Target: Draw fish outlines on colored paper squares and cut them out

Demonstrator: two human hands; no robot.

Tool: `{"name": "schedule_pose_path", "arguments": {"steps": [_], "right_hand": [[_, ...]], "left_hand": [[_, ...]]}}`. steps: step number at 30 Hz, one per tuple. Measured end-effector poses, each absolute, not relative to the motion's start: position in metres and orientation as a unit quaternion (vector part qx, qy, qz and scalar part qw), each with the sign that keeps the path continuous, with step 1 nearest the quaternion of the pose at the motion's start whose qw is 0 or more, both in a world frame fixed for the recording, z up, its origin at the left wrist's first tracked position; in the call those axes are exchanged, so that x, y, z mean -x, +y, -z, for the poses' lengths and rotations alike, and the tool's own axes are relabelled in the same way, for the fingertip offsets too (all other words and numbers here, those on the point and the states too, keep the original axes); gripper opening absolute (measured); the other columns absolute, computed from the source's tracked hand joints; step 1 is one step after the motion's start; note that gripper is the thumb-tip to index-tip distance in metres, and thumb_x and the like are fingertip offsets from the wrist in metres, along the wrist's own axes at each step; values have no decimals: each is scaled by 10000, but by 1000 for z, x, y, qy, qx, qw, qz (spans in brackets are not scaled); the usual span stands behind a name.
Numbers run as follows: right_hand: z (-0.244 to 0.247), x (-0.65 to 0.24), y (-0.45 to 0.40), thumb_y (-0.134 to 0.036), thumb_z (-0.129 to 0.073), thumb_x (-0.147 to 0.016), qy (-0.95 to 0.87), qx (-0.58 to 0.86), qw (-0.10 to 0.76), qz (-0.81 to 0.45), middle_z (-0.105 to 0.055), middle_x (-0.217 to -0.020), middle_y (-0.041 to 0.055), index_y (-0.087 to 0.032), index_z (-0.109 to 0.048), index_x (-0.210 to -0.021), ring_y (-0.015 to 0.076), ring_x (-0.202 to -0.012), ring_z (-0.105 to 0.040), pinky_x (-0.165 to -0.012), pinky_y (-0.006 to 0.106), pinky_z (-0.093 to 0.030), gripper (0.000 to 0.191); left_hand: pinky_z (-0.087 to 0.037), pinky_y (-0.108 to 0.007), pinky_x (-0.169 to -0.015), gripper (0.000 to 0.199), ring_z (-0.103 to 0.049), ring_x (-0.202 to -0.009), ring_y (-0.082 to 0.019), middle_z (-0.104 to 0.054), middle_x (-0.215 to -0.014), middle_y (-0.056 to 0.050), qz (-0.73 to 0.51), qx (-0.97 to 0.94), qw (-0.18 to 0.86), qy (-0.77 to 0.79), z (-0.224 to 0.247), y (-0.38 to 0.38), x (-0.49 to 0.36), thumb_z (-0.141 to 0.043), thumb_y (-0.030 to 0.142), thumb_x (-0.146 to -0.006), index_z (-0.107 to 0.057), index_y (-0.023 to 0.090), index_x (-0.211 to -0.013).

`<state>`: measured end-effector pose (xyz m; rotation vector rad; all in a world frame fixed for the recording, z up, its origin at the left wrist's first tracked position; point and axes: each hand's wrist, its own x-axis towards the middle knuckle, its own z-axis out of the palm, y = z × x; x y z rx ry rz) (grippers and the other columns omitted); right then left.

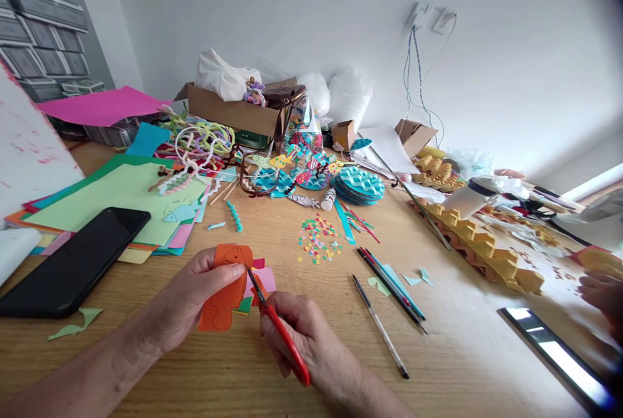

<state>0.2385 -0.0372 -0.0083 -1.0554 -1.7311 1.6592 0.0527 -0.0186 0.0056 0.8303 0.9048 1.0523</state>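
Note:
An orange piece of paper (221,304) with a fish outline drawn on it is pinched in my left hand (195,288), thumb on top. My right hand (304,333) is closed round the red handles of a pair of scissors (285,333). The scissor blades point up and left and meet the right edge of the orange paper. Behind and below the paper, pink, red and green paper scraps (263,280) show on the wooden table (195,379).
A black phone (73,262) and stacked coloured paper (117,197) lie left. Confetti (318,239), pencils (392,288) and a pen (379,324) are ahead and right. Yellow egg cartons (477,236), another phone (555,353) and another person's hand (603,291) are far right.

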Motion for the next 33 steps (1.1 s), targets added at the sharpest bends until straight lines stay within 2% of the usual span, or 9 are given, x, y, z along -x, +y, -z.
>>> {"name": "schedule_pose_path", "arguments": {"steps": [5,14,19,25,33], "right_hand": [[7,-238,-36,-383,-494,-866,-629,398,239,-624,-423,-500,-67,-181,-433,-675,58,-392,-412,-356,145,-294,284],[4,-237,-36,-467,-488,-869,-641,401,239,-609,-401,-505,-67,-182,-411,-646,46,-420,-356,-384,154,-258,370],[4,-238,-36,-443,-485,-879,-670,406,237,-574,-339,-533,-67,-182,-396,-633,54,-468,-293,-420,179,-216,370],[2,-241,-35,-427,-511,-885,-712,409,238,-518,-307,-550,-68,-183,-402,-654,66,-501,-249,-461,202,-208,354],[-3,-239,-35,-500,-488,-880,-707,409,239,-526,-292,-537,-66,-185,-395,-632,69,-496,-242,-448,200,-202,411]], "left_hand": [[-413,-172,-538,174,-518,-558,-100,-639,-586,44,-463,-391,680,412,-5,-18,-53,-719,355,-683,-674,187,-676],[-387,-189,-543,183,-477,-544,-102,-604,-577,38,-447,-412,669,428,-12,-20,-53,-675,338,-715,-661,170,-646],[-386,-185,-551,158,-478,-552,-101,-619,-582,40,-447,-409,673,424,-15,-19,-54,-672,325,-709,-680,174,-664],[-361,-182,-530,182,-425,-518,-90,-564,-537,49,-440,-419,678,414,-16,-20,-53,-658,304,-724,-637,171,-602],[-378,-191,-526,176,-455,-523,-105,-560,-554,48,-443,-413,661,443,-13,-18,-52,-659,337,-730,-627,185,-647]]}}
